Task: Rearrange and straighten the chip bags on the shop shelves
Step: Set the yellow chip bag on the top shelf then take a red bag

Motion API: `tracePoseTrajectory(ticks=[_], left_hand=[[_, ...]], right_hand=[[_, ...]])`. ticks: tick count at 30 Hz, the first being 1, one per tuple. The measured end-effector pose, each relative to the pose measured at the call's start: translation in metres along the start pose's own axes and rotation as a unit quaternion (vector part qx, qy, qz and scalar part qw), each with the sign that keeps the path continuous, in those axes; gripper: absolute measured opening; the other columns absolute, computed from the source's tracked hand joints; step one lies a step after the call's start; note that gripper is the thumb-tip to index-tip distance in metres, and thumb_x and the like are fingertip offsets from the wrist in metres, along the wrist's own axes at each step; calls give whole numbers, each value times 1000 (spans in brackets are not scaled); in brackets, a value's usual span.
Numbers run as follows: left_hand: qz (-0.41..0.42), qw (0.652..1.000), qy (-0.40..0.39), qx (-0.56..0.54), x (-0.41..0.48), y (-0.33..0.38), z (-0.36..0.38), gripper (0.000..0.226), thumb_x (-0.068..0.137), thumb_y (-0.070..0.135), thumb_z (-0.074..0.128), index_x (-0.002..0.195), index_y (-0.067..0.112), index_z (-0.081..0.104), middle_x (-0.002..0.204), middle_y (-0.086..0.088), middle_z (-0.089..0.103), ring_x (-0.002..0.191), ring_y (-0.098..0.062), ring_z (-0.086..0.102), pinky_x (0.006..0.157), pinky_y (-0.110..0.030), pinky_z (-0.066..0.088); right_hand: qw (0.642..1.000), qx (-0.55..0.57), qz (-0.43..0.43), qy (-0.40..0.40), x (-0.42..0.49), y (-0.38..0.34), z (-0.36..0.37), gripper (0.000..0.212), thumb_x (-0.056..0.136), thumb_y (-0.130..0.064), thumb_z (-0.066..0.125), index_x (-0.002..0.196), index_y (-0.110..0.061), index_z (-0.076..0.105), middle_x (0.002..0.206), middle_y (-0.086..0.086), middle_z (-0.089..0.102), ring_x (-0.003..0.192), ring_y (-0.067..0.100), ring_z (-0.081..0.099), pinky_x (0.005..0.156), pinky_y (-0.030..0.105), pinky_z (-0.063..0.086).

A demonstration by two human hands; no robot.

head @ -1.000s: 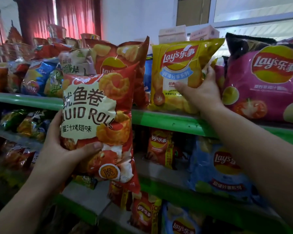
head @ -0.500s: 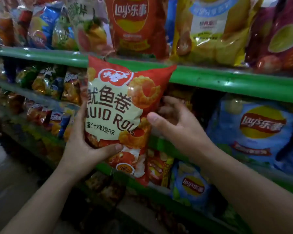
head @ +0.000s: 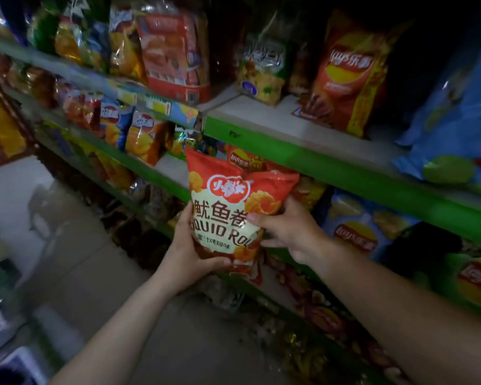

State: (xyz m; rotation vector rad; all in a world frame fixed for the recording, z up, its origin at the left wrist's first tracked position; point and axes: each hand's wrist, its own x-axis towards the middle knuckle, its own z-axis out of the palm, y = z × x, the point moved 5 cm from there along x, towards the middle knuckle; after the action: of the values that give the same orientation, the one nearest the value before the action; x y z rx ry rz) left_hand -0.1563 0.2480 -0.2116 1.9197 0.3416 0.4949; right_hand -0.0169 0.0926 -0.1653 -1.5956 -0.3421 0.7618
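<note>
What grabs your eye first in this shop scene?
The red squid roll bag at centre, gripped by the left hand and the right hand in front of the green shelves. Next, an orange Lay's bag standing on the shelf above, to the right.

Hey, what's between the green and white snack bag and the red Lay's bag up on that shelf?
In the head view, mostly bare pale shelf board separates the green and white snack bag from the red Lay's bag; behind is dark.

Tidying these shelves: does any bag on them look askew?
Yes. The red Lay's bag leans back tilted with its bottom edge splayed forward. The squid roll bag is off the shelves, held by left hand and right hand.
</note>
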Motion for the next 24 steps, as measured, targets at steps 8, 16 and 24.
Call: tracePoseTrajectory(ticks=[8,16,24], left_hand=[[-139,986,-34,-88,16,-106,5,98,61,28,91,139,41,34,123,12,66,114,-8,62,94,-35,52],[-226,952,-91,-184,52,-205,67,89,63,5,84,138,23,40,117,-5,70,108,-27,67,81,-44,58],[-202,953,-114,-194,109,-266,119,80,76,-3,76,137,29,34,125,1,61,105,-8,66,75,-25,58]], right_hand=[[990,-102,17,92,39,138,4,74,64,-3,88,129,-9,54,120,3,64,113,22,60,97,33,50],[971,-191,46,132,81,234,-10,80,58,-21,94,128,-4,59,130,9,62,122,20,55,99,29,43],[938,-242,135,209,133,276,-35,48,85,-22,75,129,-9,60,125,10,65,121,28,57,92,28,44]])
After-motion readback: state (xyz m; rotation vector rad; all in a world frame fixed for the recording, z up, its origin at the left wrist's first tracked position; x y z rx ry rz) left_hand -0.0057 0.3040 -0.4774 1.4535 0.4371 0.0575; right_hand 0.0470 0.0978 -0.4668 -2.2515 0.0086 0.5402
